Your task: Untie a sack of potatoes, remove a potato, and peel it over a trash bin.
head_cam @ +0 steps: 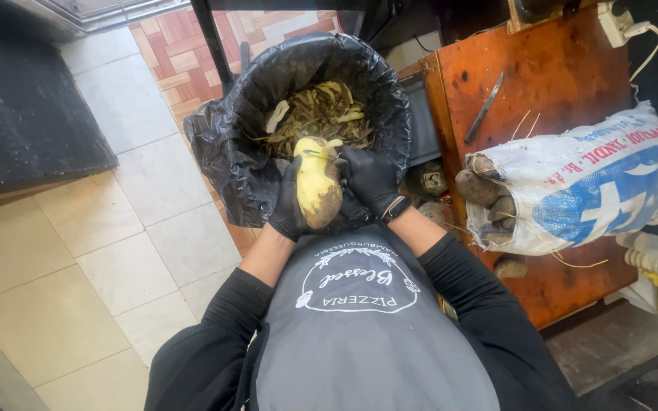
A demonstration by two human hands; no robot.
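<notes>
Potato [318,186], one, large and partly peeled, is held upright over the bin [222,144], its upper part pale yellow and its lower end brown with skin. It is gripped from the left side by the left hand [289,209], gloved in black, with the fingers wrapped around the lower half. The right hand [371,179], also in a black glove, is closed against the potato's upper right side; whether a peeler is held in it cannot be told, as the fingers hide that spot. Both forearms are bare between glove and black sleeve and are angled inward so that the two hands meet in front of a grey apron [359,327].

One bin is seen, lined with a black bag and part filled with a heap of peelings [321,114]. To the right stands one brown wooden worktop [557,68], on which one knife [485,106] is laid, well apart from the hands. One white and blue sack [611,179] lies on its side on the worktop, its mouth turned towards the person. About five unpeeled potatoes [481,186] are visible at the mouth, and one more lies just below it. The floor [93,251] is laid with pale tiles.
</notes>
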